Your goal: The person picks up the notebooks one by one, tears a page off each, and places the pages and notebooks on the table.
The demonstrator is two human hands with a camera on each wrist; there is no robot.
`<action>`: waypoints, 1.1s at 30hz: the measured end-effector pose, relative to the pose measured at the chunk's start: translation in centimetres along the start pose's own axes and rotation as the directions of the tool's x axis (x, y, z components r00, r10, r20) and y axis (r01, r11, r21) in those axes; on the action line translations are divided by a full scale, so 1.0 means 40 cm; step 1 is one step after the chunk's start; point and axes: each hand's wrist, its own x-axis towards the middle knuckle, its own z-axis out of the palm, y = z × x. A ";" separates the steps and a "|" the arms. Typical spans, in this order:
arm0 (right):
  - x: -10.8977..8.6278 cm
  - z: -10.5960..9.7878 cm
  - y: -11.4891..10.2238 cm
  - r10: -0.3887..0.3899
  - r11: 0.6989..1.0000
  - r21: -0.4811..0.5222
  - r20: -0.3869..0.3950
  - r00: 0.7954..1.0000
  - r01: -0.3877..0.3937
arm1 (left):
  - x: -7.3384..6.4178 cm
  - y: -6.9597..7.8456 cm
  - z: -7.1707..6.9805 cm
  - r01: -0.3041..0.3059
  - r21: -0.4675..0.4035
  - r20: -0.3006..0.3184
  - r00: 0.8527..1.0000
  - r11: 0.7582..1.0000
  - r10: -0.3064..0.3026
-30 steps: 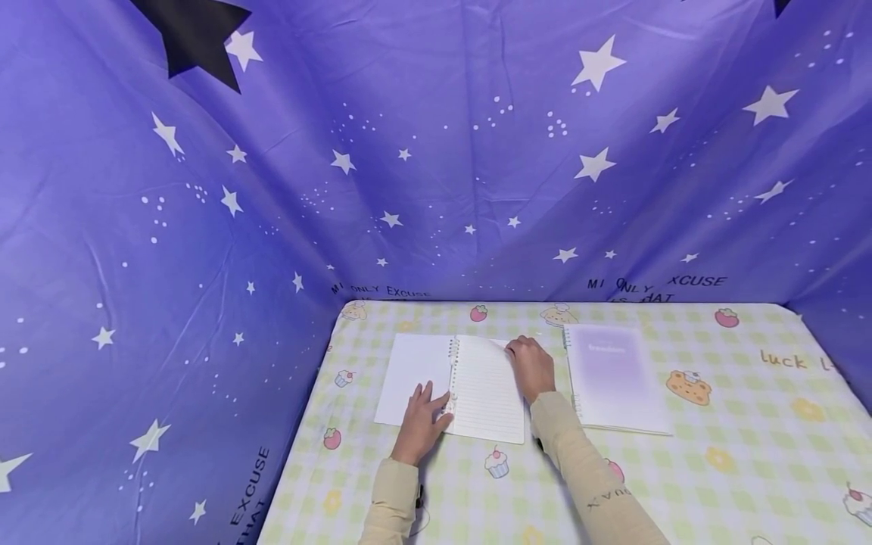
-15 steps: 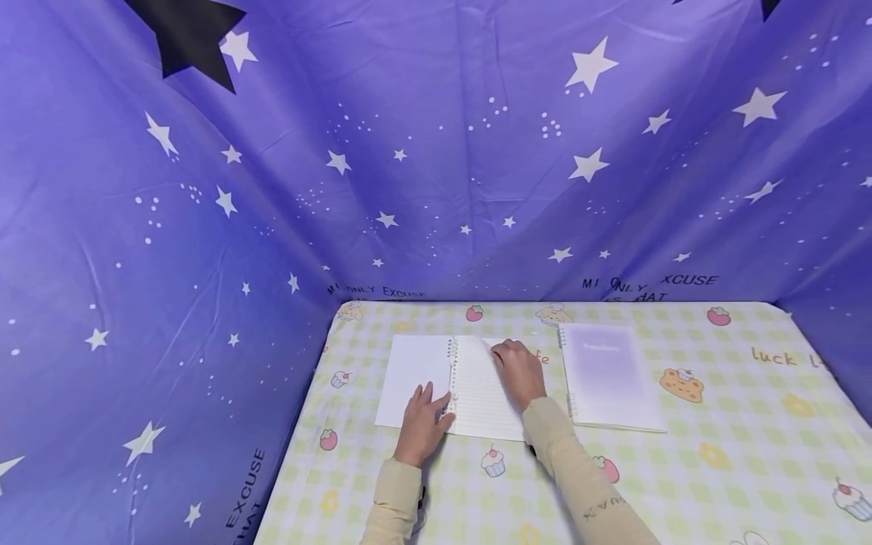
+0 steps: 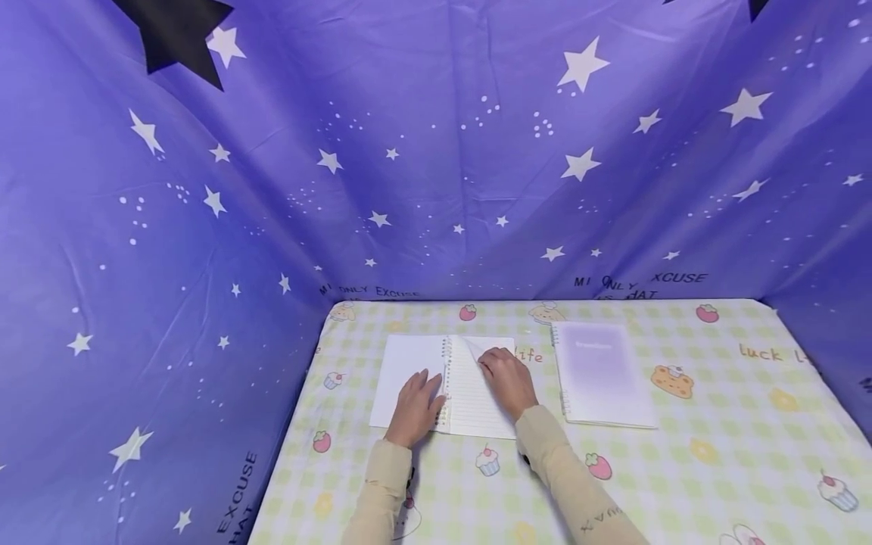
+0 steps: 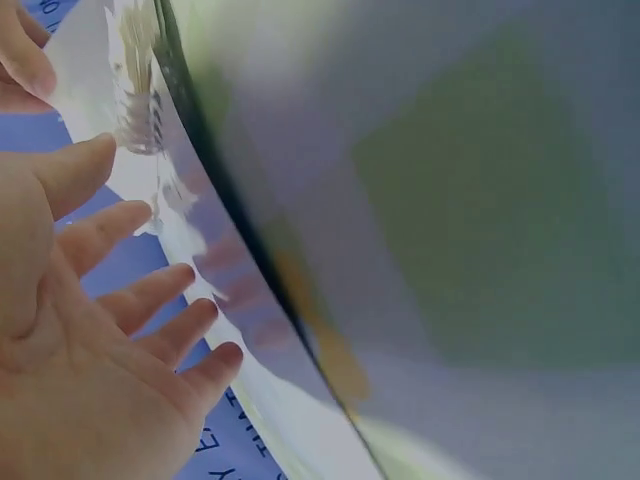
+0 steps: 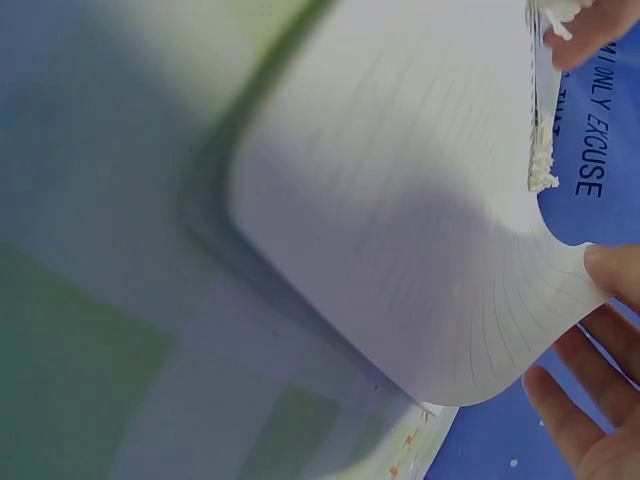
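Observation:
A ring-bound notebook [image 3: 470, 409] lies spread flat on the table, a blank white side on the left and lined paper on the right. My left hand [image 3: 413, 409] rests over the lower blank side, fingers straight and spread, beside the rings [image 3: 446, 356]. In the left wrist view its fingers [image 4: 150, 300] look extended and grip nothing. My right hand [image 3: 509, 382] pinches the far outer corner of a lined page [image 5: 400, 220]. That page curves upward between thumb and fingers in the right wrist view, while its ring edge stays at the spine.
To the right lies a closed spiral notebook [image 3: 602, 378] with a pale purple cover. A checked cloth [image 3: 715, 424] with cake and strawberry prints covers the table. Purple starry fabric [image 3: 470, 151] hangs behind and at both sides.
My right hand has drawn the page's corner inward, leftward over the notebook, so the page bends more. The left hand stays by the rings. The head view has shifted slightly.

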 end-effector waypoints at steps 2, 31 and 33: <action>-0.006 0.001 -0.006 -0.001 1.000 -0.002 0.010 1.000 0.001 | 0.012 -0.006 0.000 -0.038 0.014 -0.011 0.999 0.999 0.038; -0.063 0.008 -0.052 -0.056 0.998 0.016 0.103 0.993 0.054 | 0.093 0.015 -0.010 -0.039 0.179 0.033 0.999 0.983 0.033; -0.064 0.006 -0.053 -0.049 0.999 0.014 0.108 0.993 0.048 | 0.098 0.016 -0.010 -0.035 0.198 0.044 0.999 0.980 0.027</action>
